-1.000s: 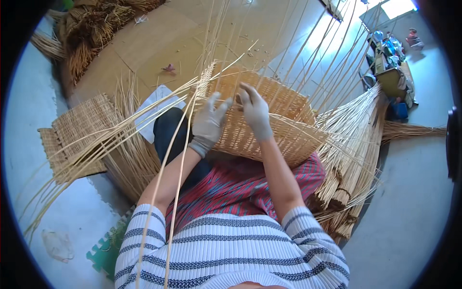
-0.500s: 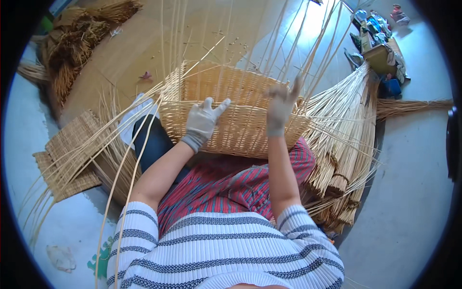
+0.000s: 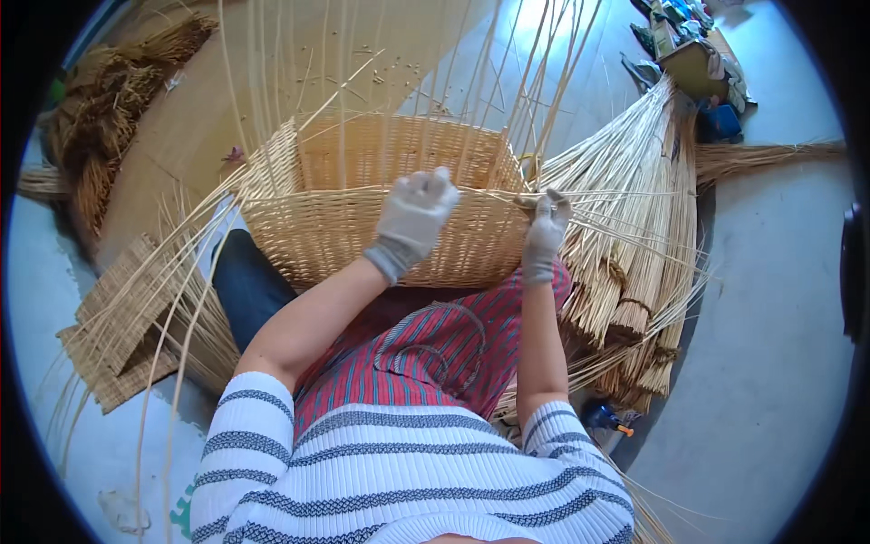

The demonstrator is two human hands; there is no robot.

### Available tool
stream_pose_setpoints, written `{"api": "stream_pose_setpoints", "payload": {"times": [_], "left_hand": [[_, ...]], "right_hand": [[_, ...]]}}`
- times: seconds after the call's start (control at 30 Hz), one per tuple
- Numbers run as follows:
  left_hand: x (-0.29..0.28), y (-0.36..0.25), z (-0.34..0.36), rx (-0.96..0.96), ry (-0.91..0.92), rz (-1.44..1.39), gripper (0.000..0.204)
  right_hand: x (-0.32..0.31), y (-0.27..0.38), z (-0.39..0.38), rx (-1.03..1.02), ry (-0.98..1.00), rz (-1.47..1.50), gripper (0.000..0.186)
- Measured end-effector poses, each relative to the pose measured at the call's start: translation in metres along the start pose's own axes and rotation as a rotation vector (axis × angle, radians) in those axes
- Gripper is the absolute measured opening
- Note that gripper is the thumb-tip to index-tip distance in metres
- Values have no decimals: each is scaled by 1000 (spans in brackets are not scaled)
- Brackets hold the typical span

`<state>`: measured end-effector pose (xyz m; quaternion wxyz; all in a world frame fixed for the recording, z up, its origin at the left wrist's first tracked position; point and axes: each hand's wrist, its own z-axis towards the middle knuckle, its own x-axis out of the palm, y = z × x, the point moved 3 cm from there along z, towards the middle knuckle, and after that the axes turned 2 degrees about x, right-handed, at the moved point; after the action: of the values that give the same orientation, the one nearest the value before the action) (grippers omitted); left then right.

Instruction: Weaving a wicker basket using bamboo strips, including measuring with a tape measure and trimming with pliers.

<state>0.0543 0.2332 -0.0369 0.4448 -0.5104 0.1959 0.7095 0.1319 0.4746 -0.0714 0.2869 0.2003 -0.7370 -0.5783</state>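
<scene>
A half-woven tan basket (image 3: 362, 240) lies across my lap, its inside showing and long uprights rising from its far side. My left hand (image 3: 415, 216), in a pale glove, is before the near wall, fingers curled by the rim. Slight blur hides whether anything is in them. My right hand (image 3: 546, 231), gloved with darker fingertips, is closed at the basket's right corner, pinching thin weaving strands (image 3: 589, 195) where they leave the rim. More loose strands (image 3: 195, 218) fan out from the left corner.
Tied bundles of pale stalks (image 3: 634, 236) lie on the right. Flat woven mats (image 3: 118, 335) are at the left, and a brown straw heap (image 3: 100, 118) is at the far left. Beyond the bundles stands a cluttered box (image 3: 693, 68); a dark bottle (image 3: 603, 417) is by my right elbow.
The basket has shifted left in view. My right hand has come down from a raised, spread position to close at the right corner. My left hand has slid rightward along the rim, its fingers curling.
</scene>
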Motion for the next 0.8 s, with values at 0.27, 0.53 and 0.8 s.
{"api": "stream_pose_setpoints", "payload": {"times": [0.27, 0.53, 0.8], "left_hand": [[46, -61, 38, -253, 342, -88, 69], [55, -48, 21, -128, 106, -486, 58], [-45, 155, -218, -1006, -924, -1178, 19]], "right_hand": [[36, 62, 57, -495, 218, -473, 58], [-120, 37, -1, -200, -242, -826, 39], [107, -34, -113, -186, 598, -613, 35]]}}
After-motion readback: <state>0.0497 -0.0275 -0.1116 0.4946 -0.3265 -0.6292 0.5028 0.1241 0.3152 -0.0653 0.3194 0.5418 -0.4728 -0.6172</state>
